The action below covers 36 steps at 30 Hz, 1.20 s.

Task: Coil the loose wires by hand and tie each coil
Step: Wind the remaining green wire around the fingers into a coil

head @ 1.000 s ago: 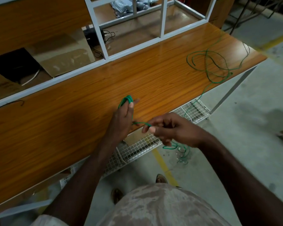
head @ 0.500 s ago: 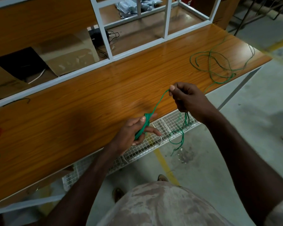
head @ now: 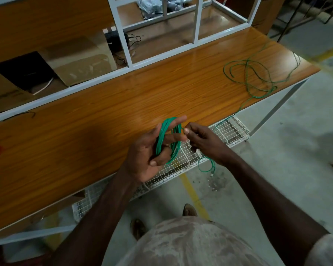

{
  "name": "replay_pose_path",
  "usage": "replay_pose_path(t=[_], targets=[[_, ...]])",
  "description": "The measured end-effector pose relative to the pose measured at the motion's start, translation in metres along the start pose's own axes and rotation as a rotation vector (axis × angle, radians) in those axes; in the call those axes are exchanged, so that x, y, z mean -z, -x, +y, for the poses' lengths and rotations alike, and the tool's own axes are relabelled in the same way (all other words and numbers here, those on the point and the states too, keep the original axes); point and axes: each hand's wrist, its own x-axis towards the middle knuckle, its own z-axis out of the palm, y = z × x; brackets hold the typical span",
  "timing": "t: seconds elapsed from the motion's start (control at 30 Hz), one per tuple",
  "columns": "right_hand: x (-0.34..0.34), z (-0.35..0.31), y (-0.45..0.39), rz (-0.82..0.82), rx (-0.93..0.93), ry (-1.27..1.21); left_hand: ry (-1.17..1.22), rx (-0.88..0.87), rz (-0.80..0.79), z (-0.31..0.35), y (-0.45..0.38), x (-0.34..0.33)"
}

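Your left hand (head: pixel 152 154) grips the green coil (head: pixel 168 140), right hand (head: pixel 204 143) pinches its wire at 3 o'clock, slack trailing toward 1.

Green wire (head: pixel 168 139), orange wood-grain tabletop (head: pixel 104 116), white frame (head: pixel 197 20), white mesh shelf (head: pixel 231 131), yellow floor line (head: pixel 192 194).

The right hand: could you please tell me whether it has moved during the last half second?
Yes: the right hand came back along the table edge to the coil.
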Motion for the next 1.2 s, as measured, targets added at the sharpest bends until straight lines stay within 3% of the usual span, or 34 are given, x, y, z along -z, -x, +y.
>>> replay_pose_path(t=[0.2,0.3,0.5,0.63,0.8,0.97,1.07,1.2], targets=[[-0.023,0.031,0.019,-0.207,-0.016,0.243,0.007,-0.166,0.005,0.025,-0.017,-0.011],[-0.038,0.037,0.029,-0.256,-0.068,0.178,-0.067,-0.210,0.119,0.031,-0.028,-0.015],[-0.064,0.035,0.050,-0.159,-0.224,-0.118,-0.159,-0.336,0.344,0.019,-0.054,-0.017],[-0.068,0.040,0.059,-0.233,-0.111,0.173,-0.400,-0.421,0.520,0.011,-0.070,-0.001],[-0.057,0.012,0.068,-0.322,0.044,0.308,-0.795,-0.318,0.623,-0.004,-0.079,0.040],[-0.025,-0.021,0.064,-0.224,0.129,0.342,-1.115,-0.073,0.559,-0.034,-0.061,0.076],[0.007,-0.029,0.056,-0.082,0.131,0.323,-1.115,0.057,0.518,-0.046,-0.045,0.083],[0.045,-0.031,0.035,0.121,0.096,0.244,-0.891,0.079,0.351,-0.055,-0.034,0.071]])
